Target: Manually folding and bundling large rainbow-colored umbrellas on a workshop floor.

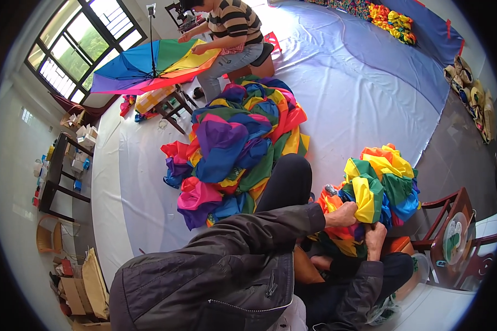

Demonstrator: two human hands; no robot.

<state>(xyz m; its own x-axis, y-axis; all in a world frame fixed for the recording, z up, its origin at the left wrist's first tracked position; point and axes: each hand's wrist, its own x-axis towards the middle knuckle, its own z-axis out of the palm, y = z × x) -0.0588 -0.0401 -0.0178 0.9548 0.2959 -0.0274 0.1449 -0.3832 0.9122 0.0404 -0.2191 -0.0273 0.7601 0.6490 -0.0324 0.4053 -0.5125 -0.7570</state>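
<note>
A bunched rainbow umbrella canopy (365, 198) lies heaped by my right knee, its panels yellow, green, orange and blue. At its near left side my left hand (342, 215) is closed, fingers curled on the cloth. My right hand (375, 236) is a little nearer to me and to the right, its fingertips pinched at the lower edge of the same cloth. What lies between the fingertips is too small to make out. Beyond my left knee spreads a larger mound of rainbow canopies (223, 138), which neither hand touches.
A seated person (234, 33) in a striped top works on an open rainbow umbrella (174, 58) at the far left. To my right stands a wooden chair (453, 220) bearing a clear plastic bowl (456, 240). Pale sheeting (348, 94) covers the floor. A dark table (58, 174) is along the left wall.
</note>
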